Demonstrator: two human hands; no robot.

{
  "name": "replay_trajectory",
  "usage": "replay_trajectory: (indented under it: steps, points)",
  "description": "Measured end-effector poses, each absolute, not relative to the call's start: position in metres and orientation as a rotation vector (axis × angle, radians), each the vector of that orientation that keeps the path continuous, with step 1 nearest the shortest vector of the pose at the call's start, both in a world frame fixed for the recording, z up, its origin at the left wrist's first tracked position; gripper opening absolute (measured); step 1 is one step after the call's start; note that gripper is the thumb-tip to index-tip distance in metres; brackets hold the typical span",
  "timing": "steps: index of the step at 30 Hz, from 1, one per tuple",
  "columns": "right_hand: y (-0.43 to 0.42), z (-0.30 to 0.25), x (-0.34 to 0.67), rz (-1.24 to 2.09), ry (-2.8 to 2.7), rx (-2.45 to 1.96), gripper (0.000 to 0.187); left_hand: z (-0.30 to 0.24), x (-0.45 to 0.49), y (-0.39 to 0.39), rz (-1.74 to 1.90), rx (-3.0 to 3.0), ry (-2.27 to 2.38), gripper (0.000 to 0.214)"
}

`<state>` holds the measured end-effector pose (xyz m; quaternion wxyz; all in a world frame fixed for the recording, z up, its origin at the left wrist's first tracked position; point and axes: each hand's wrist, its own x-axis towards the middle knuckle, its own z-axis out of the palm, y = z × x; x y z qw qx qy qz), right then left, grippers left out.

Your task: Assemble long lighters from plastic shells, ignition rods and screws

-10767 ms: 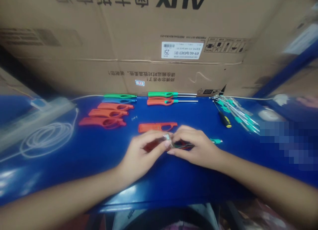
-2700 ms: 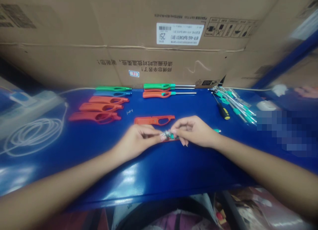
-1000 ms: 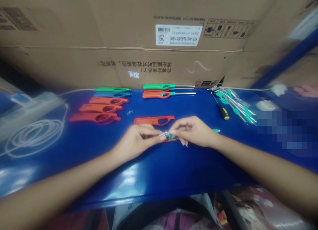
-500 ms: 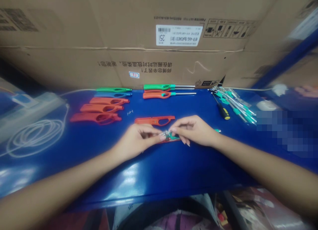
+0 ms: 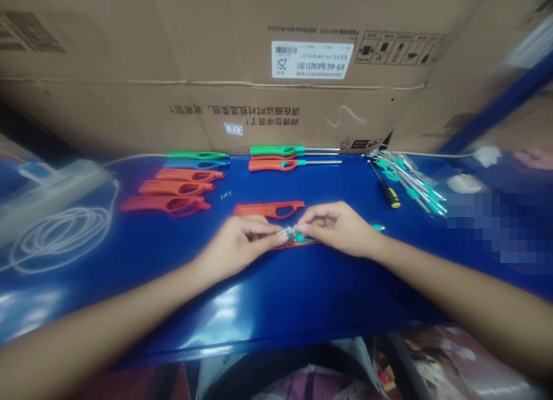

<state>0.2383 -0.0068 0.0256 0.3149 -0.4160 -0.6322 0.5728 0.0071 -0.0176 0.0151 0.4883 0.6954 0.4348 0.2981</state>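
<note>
Pinching, the left hand (image 5: 235, 242) has thumb and fingers closed on a small clear-and-teal piece (image 5: 299, 236) between the hands; the right hand (image 5: 341, 230) has thumb and forefinger pressed together at its two o'clock edge. The piece looks glossy, see-through toward nine o'clock, teal toward three. A red-orange casing (image 5: 298, 245), partly hidden, shows at six; an orange half-casing (image 5: 254, 209) lies at ten.

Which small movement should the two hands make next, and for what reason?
Probably the right hand should gently press the turquoise piece down while the left hand steadies the clear part. Both hands are at these small pieces, with a red shell showing below, but the exact fit is hidden.
</note>
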Motion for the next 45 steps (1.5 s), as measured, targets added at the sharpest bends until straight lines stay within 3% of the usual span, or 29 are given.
replay_trajectory:
  steps: [13,20,28,30,34,37,45]
  points:
    - [-0.009,0.028,0.240,1.527,-1.686,-1.237,0.036,0.032,0.004,-0.020,0.610,1.785,1.213,0.029]
    - [-0.008,0.029,0.240,1.512,-1.672,-1.211,0.028,0.042,-0.006,-0.024,0.491,2.171,1.132,0.011]
    - [-0.010,0.028,0.240,1.492,-1.714,-1.206,0.027,0.041,-0.006,-0.022,0.435,2.296,1.145,0.012]
    - [-0.011,0.027,0.242,1.393,-1.773,-1.176,0.026,0.042,-0.007,-0.023,0.425,2.289,1.151,0.012]
    - [-0.012,0.025,0.247,0.835,-2.127,-0.913,0.018,0.042,-0.009,-0.023,0.421,2.306,1.107,0.013]
    - [-0.012,0.025,0.251,0.523,-2.409,-0.679,0.021,0.042,-0.010,-0.022,0.420,2.305,1.106,0.014]
    - [-0.012,0.031,0.255,0.285,-2.833,-0.532,0.040,0.042,-0.008,-0.023,0.462,2.311,1.114,0.013]
